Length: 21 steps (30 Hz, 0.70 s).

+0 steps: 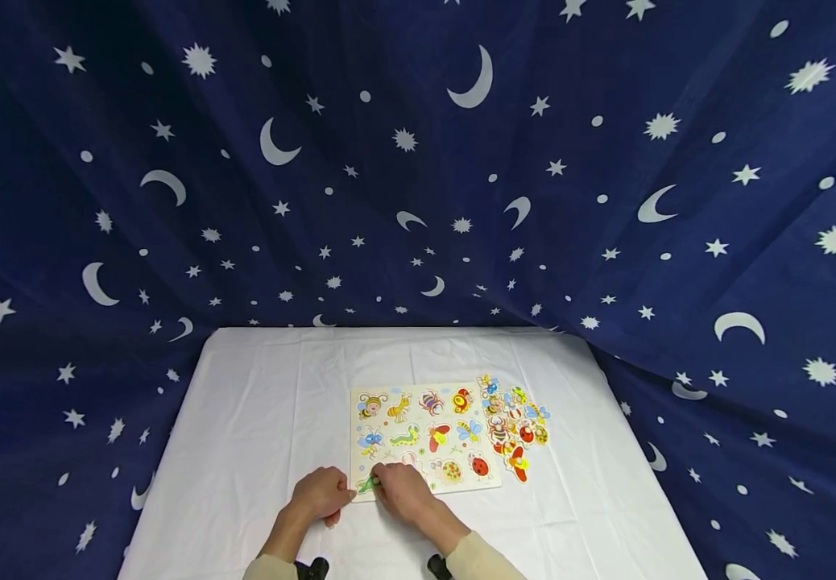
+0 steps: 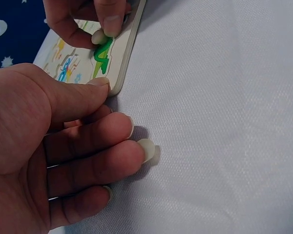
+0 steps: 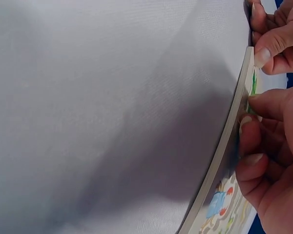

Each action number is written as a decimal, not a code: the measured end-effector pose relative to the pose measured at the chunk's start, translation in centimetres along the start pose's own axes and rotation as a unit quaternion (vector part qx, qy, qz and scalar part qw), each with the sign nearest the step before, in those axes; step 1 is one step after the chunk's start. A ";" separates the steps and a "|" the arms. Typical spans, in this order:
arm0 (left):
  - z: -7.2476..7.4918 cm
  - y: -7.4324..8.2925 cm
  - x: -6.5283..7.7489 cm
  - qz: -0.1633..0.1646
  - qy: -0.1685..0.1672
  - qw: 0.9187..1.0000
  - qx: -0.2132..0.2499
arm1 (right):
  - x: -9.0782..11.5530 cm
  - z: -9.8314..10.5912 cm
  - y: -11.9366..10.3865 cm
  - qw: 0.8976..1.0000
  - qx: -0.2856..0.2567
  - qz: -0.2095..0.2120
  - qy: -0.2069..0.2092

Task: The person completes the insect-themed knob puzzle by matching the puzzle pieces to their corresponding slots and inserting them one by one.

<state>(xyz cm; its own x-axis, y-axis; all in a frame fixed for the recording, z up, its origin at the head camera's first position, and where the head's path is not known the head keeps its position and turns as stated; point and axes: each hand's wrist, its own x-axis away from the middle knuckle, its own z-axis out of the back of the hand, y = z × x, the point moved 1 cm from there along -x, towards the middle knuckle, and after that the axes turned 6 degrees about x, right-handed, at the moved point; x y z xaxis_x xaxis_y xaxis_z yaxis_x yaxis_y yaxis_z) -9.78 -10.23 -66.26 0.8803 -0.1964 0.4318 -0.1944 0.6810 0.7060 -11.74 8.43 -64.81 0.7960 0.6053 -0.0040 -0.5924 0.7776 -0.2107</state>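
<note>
A pale wooden puzzle board (image 1: 415, 395) printed with colourful insects lies on the white cloth. My left hand (image 1: 319, 493) holds its near left corner, the thumb on top and the index finger tucked at the edge; the other fingers are loosely bent over the cloth. In that corner lies a green insect piece (image 2: 102, 61), which looks like a grasshopper. Thumb and fingertips of my right hand (image 1: 405, 491) pinch at one end of it. The right hand covers part of the board's bottom row in the head view.
Several loose insect pieces (image 1: 519, 463) lie in an overlapping pile just beyond the board's right edge. The white cloth (image 1: 258, 419) covers the table. A dark blue curtain (image 1: 360, 185) with moons and stars hangs behind and at both sides.
</note>
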 end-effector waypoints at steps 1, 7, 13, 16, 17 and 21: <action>0.0 0.0 0.0 0.001 0.000 1.000 -0.001 | 0.1 0.0 0.1 1.000 0.001 0.003 0.000; -0.1 0.0 0.0 -0.004 0.000 1.000 0.001 | 0.6 0.2 0.7 0.999 -0.034 -0.008 0.006; -0.2 -0.2 -0.1 -0.003 0.000 1.000 -0.001 | 0.9 0.2 1.2 0.997 -0.066 -0.023 0.022; -0.2 -0.3 -0.1 -0.002 0.001 1.000 0.003 | 0.9 0.2 1.4 0.996 -0.077 -0.028 0.033; -0.2 -0.3 -0.2 -0.001 0.002 1.000 0.005 | 0.9 0.2 1.4 0.996 -0.079 -0.029 0.037; 0.0 -0.4 -0.2 -0.004 0.004 1.000 0.010 | 1.1 0.2 1.7 0.995 -0.077 -0.039 0.047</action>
<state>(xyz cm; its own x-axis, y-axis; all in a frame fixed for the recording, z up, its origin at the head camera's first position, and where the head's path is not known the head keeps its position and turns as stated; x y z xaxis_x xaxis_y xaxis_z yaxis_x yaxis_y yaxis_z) -9.88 -10.40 -66.64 0.8851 -0.1953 0.4223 -0.1965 0.6657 0.7198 -11.94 10.45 -65.02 0.8511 0.5200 -0.0716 -0.5080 0.7817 -0.3617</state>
